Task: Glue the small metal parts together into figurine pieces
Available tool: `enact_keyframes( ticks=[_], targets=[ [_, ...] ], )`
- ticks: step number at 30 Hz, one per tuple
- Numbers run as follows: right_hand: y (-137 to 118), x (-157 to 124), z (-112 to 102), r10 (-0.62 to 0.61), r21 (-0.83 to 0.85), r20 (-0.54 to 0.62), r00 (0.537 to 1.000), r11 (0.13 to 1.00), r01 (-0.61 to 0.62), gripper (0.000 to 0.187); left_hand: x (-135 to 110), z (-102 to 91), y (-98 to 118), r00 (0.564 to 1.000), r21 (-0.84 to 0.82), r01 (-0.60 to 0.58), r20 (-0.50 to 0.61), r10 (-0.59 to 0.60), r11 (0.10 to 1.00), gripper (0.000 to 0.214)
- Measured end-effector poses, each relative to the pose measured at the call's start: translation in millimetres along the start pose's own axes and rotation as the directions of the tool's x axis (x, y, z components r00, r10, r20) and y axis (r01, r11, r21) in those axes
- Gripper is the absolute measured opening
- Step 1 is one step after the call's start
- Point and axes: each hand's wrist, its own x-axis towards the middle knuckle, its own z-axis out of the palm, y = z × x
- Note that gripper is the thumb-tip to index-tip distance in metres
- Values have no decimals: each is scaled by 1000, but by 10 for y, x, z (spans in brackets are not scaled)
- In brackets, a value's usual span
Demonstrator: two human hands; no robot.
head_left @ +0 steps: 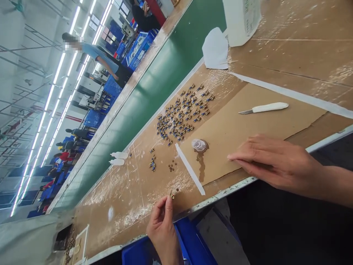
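Near the table's front edge, my left hand (162, 226) pinches a tiny gold-coloured piece (172, 196) between thumb and index finger. A small brown bead-like piece (177, 190) lies just beyond it. My right hand (278, 158) is closed over the cardboard sheet (228, 129), thumb and fingertips pressed together; what they hold, if anything, is too small to make out. A white-handled knife (270, 107) lies on the cardboard behind that hand. Between the hands sits a small round lump of whitish material (199, 145), with a wet brown streak running from it.
Many small blue-and-gold pieces (182, 114) stand in a cluster at the back. Several brown beads (171, 168) lie before them. Two small white bottles (118, 161) lie left; a large white container (241, 22) stands at the back right. People are visible beyond the green divider (154, 81).
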Motion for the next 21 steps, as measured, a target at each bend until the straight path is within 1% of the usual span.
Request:
enact_keyframes(
  ticks=[2,5,8,11,15,21],
  targets=[
    [-89,-36,80,-17,54,60,998,998,13,29,0,22,4,1000,5,-4,11,4,1000,31],
    [-231,-97,236,-45,136,146,988,990,26,27,17,40,3,998,5,-24,64,24,1000,31],
    [-317,-112,378,-72,169,191,979,985,39,24,41,37,-27,993,33,-44,109,40,998,31],
    [-323,-79,468,-89,188,201,976,981,51,23,56,33,-44,993,61,-63,106,56,996,32],
    [-272,-51,504,-94,152,193,977,986,65,22,60,39,-11,989,89,-86,125,74,992,31],
    [-277,-51,465,-85,112,181,980,992,65,18,74,56,70,983,142,-128,153,106,981,31]
  ],
)
